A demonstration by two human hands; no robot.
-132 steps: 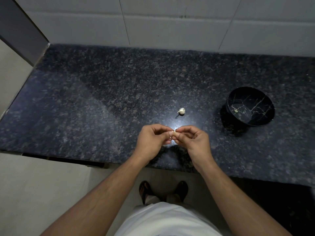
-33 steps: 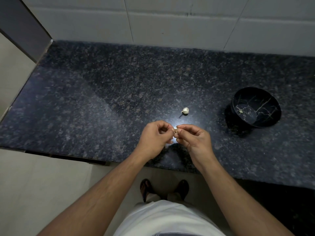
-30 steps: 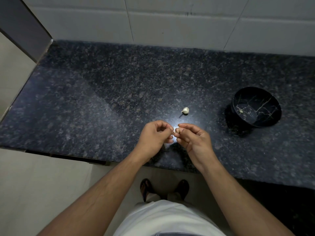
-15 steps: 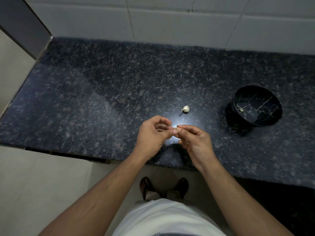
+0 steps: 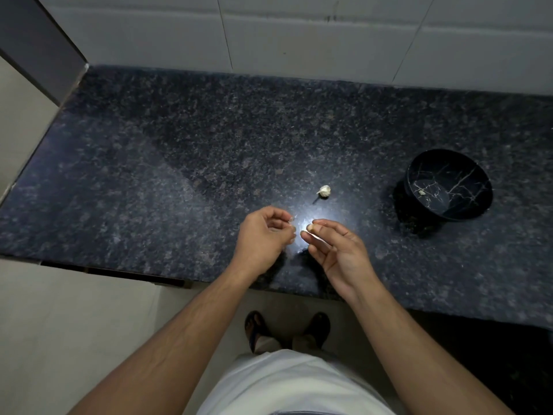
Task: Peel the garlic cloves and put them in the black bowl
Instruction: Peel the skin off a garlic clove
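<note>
A dark speckled granite countertop (image 5: 185, 163) spreads out ahead of the fingers and to both sides of them, polished enough to carry a bright white glare patch (image 5: 302, 221) right beneath the fingertips. Well beyond the fingers, along the counter's far edge, stands a wall of large pale grey tiles (image 5: 299, 34) with thin dark grout lines. Far to the left of the fingers a dark grey vertical panel (image 5: 33, 40) meets the counter's corner. Below the fingers, past the counter's near edge, lies a light beige floor (image 5: 74, 324), where two dark open sandals (image 5: 257, 327) stand side by side. Nearest the camera is a white garment (image 5: 293, 384).
</note>
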